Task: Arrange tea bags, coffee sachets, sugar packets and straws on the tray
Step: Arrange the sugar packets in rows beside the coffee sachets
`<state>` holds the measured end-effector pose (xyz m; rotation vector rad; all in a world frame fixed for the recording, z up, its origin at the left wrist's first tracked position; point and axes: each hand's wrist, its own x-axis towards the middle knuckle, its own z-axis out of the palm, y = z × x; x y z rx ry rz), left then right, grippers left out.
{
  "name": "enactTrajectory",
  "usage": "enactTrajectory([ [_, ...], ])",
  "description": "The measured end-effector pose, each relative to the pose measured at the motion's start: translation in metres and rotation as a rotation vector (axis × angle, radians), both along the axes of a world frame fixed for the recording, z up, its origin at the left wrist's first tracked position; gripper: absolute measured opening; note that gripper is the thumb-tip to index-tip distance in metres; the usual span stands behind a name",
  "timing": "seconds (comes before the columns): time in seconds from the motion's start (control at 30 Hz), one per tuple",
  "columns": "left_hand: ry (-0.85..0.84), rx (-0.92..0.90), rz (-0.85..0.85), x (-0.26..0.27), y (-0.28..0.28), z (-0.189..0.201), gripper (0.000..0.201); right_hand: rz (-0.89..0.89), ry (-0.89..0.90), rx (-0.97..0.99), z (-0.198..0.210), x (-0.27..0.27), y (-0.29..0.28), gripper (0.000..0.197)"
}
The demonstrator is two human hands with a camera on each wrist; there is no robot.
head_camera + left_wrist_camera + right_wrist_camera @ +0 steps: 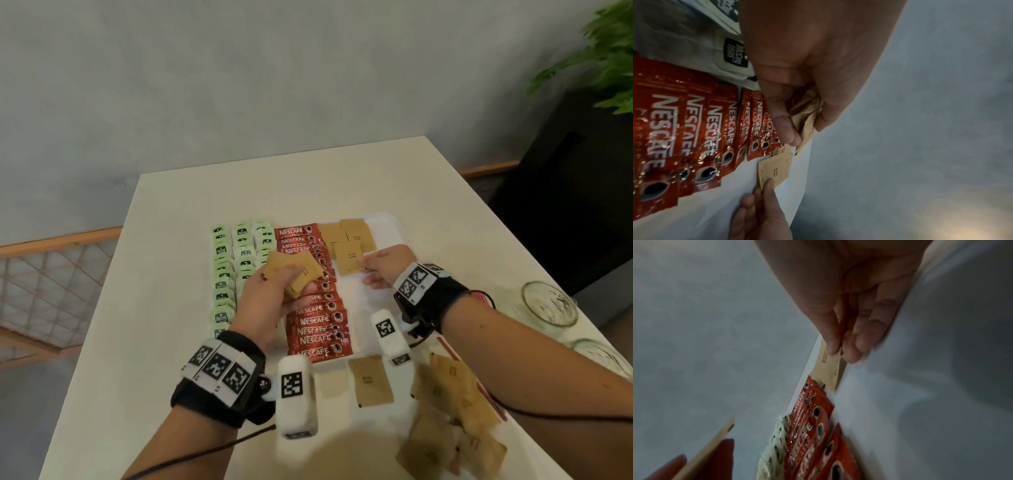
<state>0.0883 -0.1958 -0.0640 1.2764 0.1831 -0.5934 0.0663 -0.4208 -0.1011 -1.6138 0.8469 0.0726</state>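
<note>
A white tray (383, 294) lies on the table with columns of green tea bags (222, 274), a column of red coffee sachets (318, 322) and a few brown sugar packets (349, 236) at its far right. My left hand (291, 284) hovers over the sachets and grips a stack of sugar packets (294, 272); the left wrist view shows the stack (807, 116) bunched in its fingers. My right hand (364, 265) pinches the corner of one sugar packet (347, 262) lying on the tray; in the right wrist view thumb and fingertips (833, 345) hold that packet (830, 369).
Several loose sugar packets (445, 411) lie on the table in front of the tray at the right, with one apart (371, 382). Two glasses (548, 303) stand at the table's right edge. A plant (599, 58) and a dark cabinet are beyond.
</note>
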Motion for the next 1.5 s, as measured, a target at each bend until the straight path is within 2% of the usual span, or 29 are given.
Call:
enactTrajectory([
  [0.2,0.023,-0.023,0.031,0.009,0.003,-0.002,0.024,0.031,0.021,-0.076,-0.006,0.010,0.001,0.022],
  [0.47,0.094,-0.070,0.028,0.004,0.002,-0.004,0.024,0.065,0.064,-0.184,-0.007,0.015,0.004,0.022],
  [0.6,0.130,-0.139,-0.044,0.000,0.001,0.000,0.025,0.037,0.053,-0.150,0.000,0.011,0.006,0.027],
  [0.73,0.179,-0.180,-0.096,-0.006,-0.004,0.001,0.028,0.073,-0.027,-0.238,0.007,-0.003,0.011,0.029],
  [0.87,0.151,-0.110,-0.159,-0.015,-0.012,0.000,0.028,0.200,-0.194,-0.069,0.020,-0.022,0.020,0.031],
  [0.93,0.099,-0.048,-0.212,-0.020,-0.016,0.000,0.028,0.287,-0.222,-0.067,0.029,-0.031,0.022,0.028],
  [1.07,-0.005,0.051,-0.297,-0.025,-0.018,0.005,0.025,0.421,-0.218,-0.171,0.044,-0.046,0.017,0.009],
  [1.17,-0.037,0.057,-0.277,-0.025,-0.019,0.009,0.022,0.473,-0.143,-0.123,0.049,-0.055,0.011,0.014],
  [1.23,-0.031,0.025,-0.204,-0.025,-0.020,0.011,0.019,0.421,-0.169,-0.070,0.050,-0.061,0.009,0.015],
  [1.3,-0.041,-0.010,-0.141,-0.027,-0.022,0.010,0.026,0.297,-0.231,-0.005,0.049,-0.065,0.008,0.012],
  [1.4,-0.086,-0.031,-0.191,-0.038,-0.028,0.007,0.032,0.158,-0.268,0.048,0.042,-0.068,0.012,0.012],
  [1.5,-0.096,-0.021,-0.196,-0.047,-0.035,0.002,0.034,0.160,-0.242,-0.016,0.031,-0.072,0.022,0.012],
])
